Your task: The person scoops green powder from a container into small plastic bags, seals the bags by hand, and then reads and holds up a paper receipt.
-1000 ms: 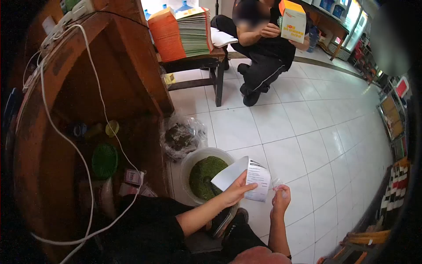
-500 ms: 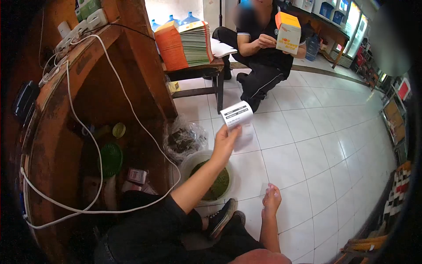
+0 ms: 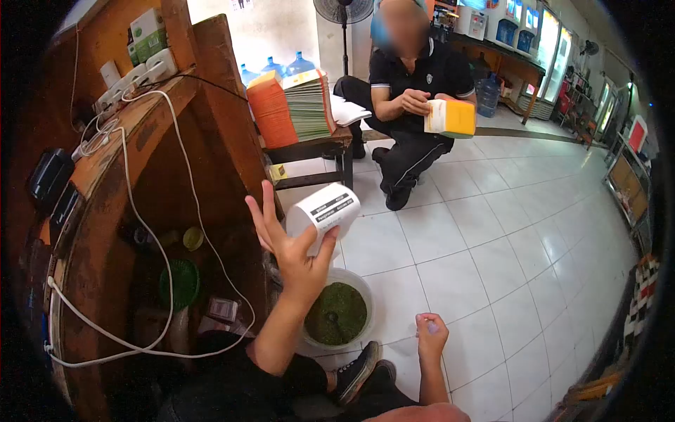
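Curled white paper with printed black bars [image 3: 325,212] is pinched between the thumb and index finger of my left hand [image 3: 294,259], whose other fingers spread out to the left. Beneath that hand, on the floor, stands a whitish tub [image 3: 370,295] holding a green, finely chopped or powdery material [image 3: 339,309] with a dark scoop-like thing in it. Lower right, my right hand [image 3: 432,339] is closed, fingers curled round a small, pale see-through piece [image 3: 433,327]; its kind is unclear. My shoe [image 3: 356,371] is beside the tub.
A crouching person [image 3: 415,91] holds a yellow-and-white packet [image 3: 450,117]. Orange-and-green stacked packets [image 3: 295,109] stand on a dark bench [image 3: 316,146]. White cables [image 3: 140,218] hang across the wooden counter [image 3: 225,84] at left. A green basket [image 3: 179,283] sits inside it.
My left hand has moved left and down with the curled paper, and its free fingers have spread. The crouching person has lowered and turned the packet. The view has tilted up.
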The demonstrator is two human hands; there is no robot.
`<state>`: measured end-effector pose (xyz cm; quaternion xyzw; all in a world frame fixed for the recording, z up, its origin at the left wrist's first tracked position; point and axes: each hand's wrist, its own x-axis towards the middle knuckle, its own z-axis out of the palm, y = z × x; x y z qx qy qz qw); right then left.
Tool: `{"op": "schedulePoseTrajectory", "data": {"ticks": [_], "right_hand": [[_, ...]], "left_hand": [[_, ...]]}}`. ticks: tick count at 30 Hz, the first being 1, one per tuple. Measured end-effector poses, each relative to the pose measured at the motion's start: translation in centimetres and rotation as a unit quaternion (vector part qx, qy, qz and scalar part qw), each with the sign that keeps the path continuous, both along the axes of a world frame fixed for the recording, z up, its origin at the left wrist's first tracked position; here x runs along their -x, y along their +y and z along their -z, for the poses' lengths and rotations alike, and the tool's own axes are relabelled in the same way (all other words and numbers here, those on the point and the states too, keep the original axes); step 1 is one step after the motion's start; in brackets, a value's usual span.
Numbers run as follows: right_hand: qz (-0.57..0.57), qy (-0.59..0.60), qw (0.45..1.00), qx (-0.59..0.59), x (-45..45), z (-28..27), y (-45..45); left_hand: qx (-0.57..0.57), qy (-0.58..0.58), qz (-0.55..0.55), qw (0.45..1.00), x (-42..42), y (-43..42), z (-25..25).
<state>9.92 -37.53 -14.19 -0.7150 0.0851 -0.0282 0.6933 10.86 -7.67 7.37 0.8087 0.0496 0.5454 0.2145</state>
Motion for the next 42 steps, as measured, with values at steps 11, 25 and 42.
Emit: {"op": "schedulePoseTrajectory", "data": {"ticks": [11,25,42], "right_hand": [[-0.03,0.004,0.999,0.022,0.2,-0.4,1.4],[-0.04,0.024,0.999,0.019,0.4,-1.7,1.9],[-0.192,-0.057,0.98,0.007,3.2,-18.4,4.4]], "left_hand": [[0.094,0.032,0.126,0.987,0.1,3.0,0.5],[0.387,-0.001,0.316,0.866,-0.8,0.3,1.5],[0.394,0.092,0.373,0.835,2.6,0.7,-3.8]]}}
